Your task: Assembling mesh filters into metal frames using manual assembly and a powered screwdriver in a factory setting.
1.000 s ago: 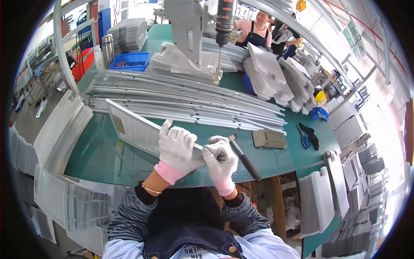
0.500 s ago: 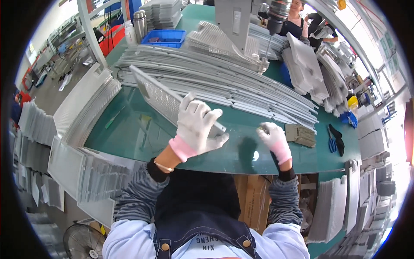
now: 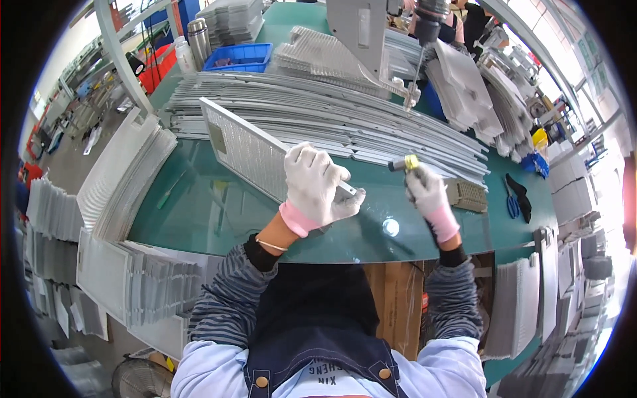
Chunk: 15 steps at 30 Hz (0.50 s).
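Observation:
A framed mesh panel (image 3: 249, 156) with a pale metal border stands on edge, slanting from far left toward my left hand. My left hand (image 3: 315, 182), in a white glove with a pink cuff, closes round the panel's near end, where a bit of the frame's corner shows past the fingers. Off to the right, apart from the panel, my gloved right hand (image 3: 430, 194) grips a small mallet (image 3: 402, 163). Its head has a dark grey end and a yellow middle; the handle is mostly hidden in the fist.
Long metal strips (image 3: 318, 119) lie piled across the green table (image 3: 265, 232). A drill press (image 3: 424, 40) rises behind. At right sit a beige slotted block (image 3: 466, 195) and blue-handled scissors (image 3: 512, 202). Stacked panels (image 3: 129, 179) flank the left, beside a green-handled tool (image 3: 171, 189).
The mallet has come into plain sight as my right hand rose and turned. My left hand and the panel have shifted slightly right, and the panel's mesh face shows wider. The whole view has moved a little.

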Available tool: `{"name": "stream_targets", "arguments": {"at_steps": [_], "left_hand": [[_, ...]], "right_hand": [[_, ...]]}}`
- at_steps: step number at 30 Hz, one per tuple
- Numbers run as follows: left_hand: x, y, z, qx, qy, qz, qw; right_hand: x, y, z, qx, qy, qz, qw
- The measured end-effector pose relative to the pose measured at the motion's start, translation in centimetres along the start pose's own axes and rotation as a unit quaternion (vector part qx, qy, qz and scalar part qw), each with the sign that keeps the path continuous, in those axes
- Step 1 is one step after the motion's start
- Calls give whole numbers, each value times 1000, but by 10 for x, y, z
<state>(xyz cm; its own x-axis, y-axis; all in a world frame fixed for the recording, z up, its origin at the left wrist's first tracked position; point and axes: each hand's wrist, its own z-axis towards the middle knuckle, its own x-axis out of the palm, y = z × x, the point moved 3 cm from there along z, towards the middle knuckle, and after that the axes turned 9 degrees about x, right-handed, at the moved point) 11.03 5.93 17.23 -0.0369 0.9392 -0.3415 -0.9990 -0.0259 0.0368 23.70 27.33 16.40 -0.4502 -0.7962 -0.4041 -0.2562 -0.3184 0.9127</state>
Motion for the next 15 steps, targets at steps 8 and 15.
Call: {"name": "stream_targets", "arguments": {"at_steps": [8, 15], "left_hand": [[6, 4, 4, 10, 9, 22, 1000], [2, 5, 2, 11, -1, 11, 1000]], "right_hand": [[20, 141, -36, -437, 1, -432, 789], [18, 157, -29, -291, 10, -233, 928]]}}
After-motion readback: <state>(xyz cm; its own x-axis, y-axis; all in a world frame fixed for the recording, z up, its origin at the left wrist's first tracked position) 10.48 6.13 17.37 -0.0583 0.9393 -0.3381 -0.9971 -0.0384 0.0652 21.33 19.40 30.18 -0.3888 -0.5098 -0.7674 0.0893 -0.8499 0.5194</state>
